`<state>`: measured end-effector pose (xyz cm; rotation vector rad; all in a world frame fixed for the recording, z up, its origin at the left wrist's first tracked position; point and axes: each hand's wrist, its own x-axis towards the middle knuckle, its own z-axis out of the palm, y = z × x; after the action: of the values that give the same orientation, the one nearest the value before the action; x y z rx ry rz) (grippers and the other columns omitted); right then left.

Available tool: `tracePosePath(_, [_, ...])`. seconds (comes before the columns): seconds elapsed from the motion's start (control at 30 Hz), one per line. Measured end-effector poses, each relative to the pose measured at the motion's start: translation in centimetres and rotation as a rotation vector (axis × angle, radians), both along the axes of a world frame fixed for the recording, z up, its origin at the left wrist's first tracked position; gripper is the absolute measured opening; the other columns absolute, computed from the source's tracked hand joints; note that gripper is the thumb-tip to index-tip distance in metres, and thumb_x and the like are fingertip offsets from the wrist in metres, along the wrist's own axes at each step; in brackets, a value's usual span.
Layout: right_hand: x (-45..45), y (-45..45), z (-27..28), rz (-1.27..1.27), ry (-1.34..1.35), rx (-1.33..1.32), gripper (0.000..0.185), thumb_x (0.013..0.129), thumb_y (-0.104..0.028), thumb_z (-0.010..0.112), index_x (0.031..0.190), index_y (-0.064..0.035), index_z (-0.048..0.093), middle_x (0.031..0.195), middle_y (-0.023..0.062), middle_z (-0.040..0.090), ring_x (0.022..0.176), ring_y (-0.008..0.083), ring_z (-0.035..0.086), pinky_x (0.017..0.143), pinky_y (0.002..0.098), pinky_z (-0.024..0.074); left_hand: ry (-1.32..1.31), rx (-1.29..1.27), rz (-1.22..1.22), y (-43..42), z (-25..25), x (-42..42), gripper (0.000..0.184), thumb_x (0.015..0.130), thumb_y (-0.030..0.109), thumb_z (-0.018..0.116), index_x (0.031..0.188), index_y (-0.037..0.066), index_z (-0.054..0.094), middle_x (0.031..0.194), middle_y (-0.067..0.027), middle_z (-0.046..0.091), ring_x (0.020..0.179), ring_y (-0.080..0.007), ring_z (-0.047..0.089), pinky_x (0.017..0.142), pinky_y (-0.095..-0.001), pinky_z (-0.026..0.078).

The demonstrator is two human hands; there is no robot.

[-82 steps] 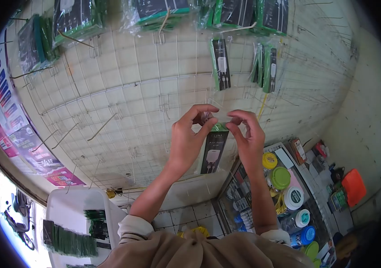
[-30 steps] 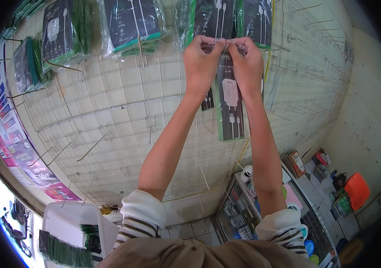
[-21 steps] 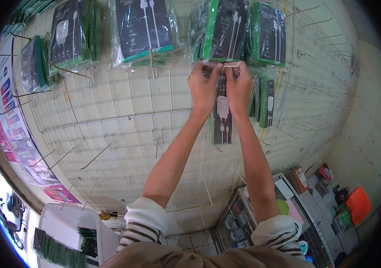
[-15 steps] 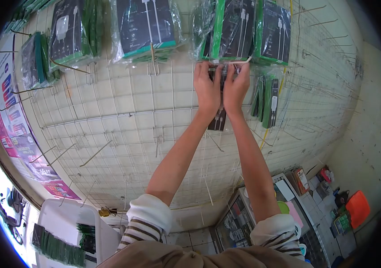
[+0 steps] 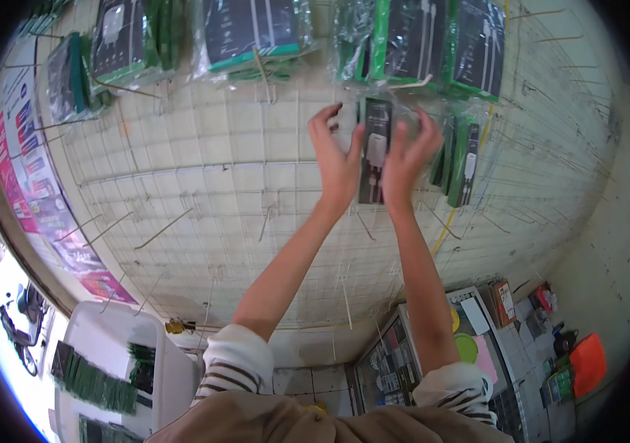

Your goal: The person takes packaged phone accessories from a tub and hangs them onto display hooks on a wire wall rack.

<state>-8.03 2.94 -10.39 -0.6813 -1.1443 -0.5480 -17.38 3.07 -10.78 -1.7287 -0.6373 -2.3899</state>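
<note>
A narrow dark box [image 5: 376, 140] with a white charger and cable pictured on it hangs upright against the wire grid, below the larger packs. Just left of this box is my left hand [image 5: 338, 164], open, its thumb near the box's edge and its fingers spread. My right hand [image 5: 405, 164] is on the other side, fingers apart and slightly blurred; it overlaps the box's right edge, and I cannot tell whether it touches. Right of that hand hang several similar slim green-and-black boxes [image 5: 467, 159].
Larger plastic-wrapped cable packs [image 5: 412, 40] hang along the top of the wire grid [image 5: 248, 173]. Bare metal hooks [image 5: 163, 229] stick out lower down. A white bin [image 5: 112, 317] holding green packs stands at lower left, and a glass display case [image 5: 396, 362] at lower right.
Both hands have come away from the hook area at the top of the narrow box and spread apart. The box now shows between them. The view has shifted slightly.
</note>
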Motion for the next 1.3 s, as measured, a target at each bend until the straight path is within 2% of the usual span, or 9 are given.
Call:
tracePosePath(0.17, [-1.4,-12.4,-5.8,0.681,0.187,-0.034,0.035,0.09,-0.019,0.044,0.118,0.0025,0.043,0.115,0.0141,0.045,0.108,0.0251,0.044,0.095,0.0351,0.0318,-0.073,-0.138,-0.24,-10.5,-8.2,-7.1,0.027,0.082,0.0,0.052,0.108,-0.001,0.043,0.11,-0.0146,0.045,0.099,-0.0218,0.046,0.088,-0.0345,0.039])
tracePosePath(0.27, [-6.3,-19.3,-12.1,1.086,-0.003,0.034,0.017,0.077,-0.007,0.052,0.089,0.0051,0.052,0.081,0.0166,0.054,0.079,0.0258,0.056,0.075,0.0409,0.0464,0.072,-0.226,-0.016,-17.8,-14.5,-12.1,0.018,0.079,-0.005,0.049,0.096,0.001,0.048,0.096,-0.0129,0.052,0.089,-0.0234,0.051,0.08,-0.0344,0.041])
tracePosePath(0.33, [-8.7,-22.3,-16.0,1.122,-0.401,-0.397,0.01,0.075,-0.001,0.055,0.084,-0.0036,0.058,0.084,0.0115,0.056,0.075,0.0259,0.057,0.064,0.0355,0.0475,0.035,-0.398,0.068,-22.1,-19.4,-14.7,0.013,0.078,-0.005,0.052,0.088,0.003,0.051,0.085,-0.0115,0.054,0.081,-0.0251,0.053,0.074,-0.0334,0.042])
tracePosePath(0.5, [-15.7,-23.9,-34.1,1.449,-0.449,-1.238,0.01,0.081,-0.006,0.055,0.09,-0.0044,0.058,0.087,0.0127,0.057,0.077,0.028,0.058,0.07,0.0368,0.0454,0.019,-1.082,0.268,-33.2,-31.8,-19.4,0.017,0.077,-0.001,0.056,0.093,0.005,0.056,0.084,-0.0114,0.056,0.079,-0.0259,0.055,0.072,-0.032,0.045])
tracePosePath(0.6, [-15.6,-24.0,-47.4,1.353,-0.927,-1.331,0.008,0.083,-0.007,0.052,0.086,-0.0049,0.059,0.083,0.0114,0.059,0.074,0.0241,0.06,0.066,0.0328,0.0471,-0.233,-1.402,0.467,-42.7,-43.6,-20.4,0.02,0.079,0.007,0.056,0.098,0.005,0.058,0.089,-0.0129,0.058,0.081,-0.0278,0.058,0.071,-0.0352,0.046])
tracePosePath(0.7, [-16.5,-22.5,-51.7,1.465,-1.254,-1.303,0.01,0.085,-0.01,0.05,0.088,-0.0045,0.058,0.085,0.0136,0.058,0.077,0.0286,0.059,0.068,0.0352,0.0461,-0.508,-1.63,0.637,-52.7,-52.3,-19.3,0.022,0.08,0.014,0.055,0.1,0.005,0.058,0.09,-0.015,0.06,0.082,-0.0291,0.059,0.072,-0.0387,0.047])
tracePosePath(0.83, [-18.1,-23.5,-52.5,1.568,-1.663,-1.227,0.014,0.087,-0.013,0.047,0.092,-0.0039,0.057,0.089,0.0169,0.058,0.082,0.0354,0.057,0.071,0.0388,0.0446,-0.864,-1.698,0.835,-58.5,-50.4,-16.5,0.018,0.082,0.013,0.054,0.098,0.006,0.057,0.09,-0.0138,0.061,0.082,-0.0289,0.06,0.072,-0.0374,0.047])
tracePosePath(1.07, [-32.0,-28.7,-42.4,1.953,-1.702,-0.84,0.012,0.079,0.001,0.052,0.09,-0.0027,0.057,0.084,0.0141,0.059,0.078,0.0311,0.059,0.069,0.0364,0.0472,-0.947,-1.304,1.207,-54.7,-44.8,-15.9,0.014,0.079,0.003,0.057,0.093,0.004,0.059,0.083,-0.0107,0.061,0.07,-0.0226,0.058,0.064,-0.0318,0.046])
tracePosePath(1.3, [-44.9,-31.8,-31.1,2.342,-1.049,-0.723,0.005,0.082,0.002,0.052,0.081,-0.0023,0.054,0.079,0.0074,0.06,0.068,0.0135,0.058,0.061,0.0244,0.0463,-0.477,-0.832,1.33,-50.8,-31.6,-26.5,0.012,0.075,-0.005,0.057,0.085,0.0,0.058,0.078,-0.0083,0.06,0.062,-0.0182,0.053,0.06,-0.0275,0.043])
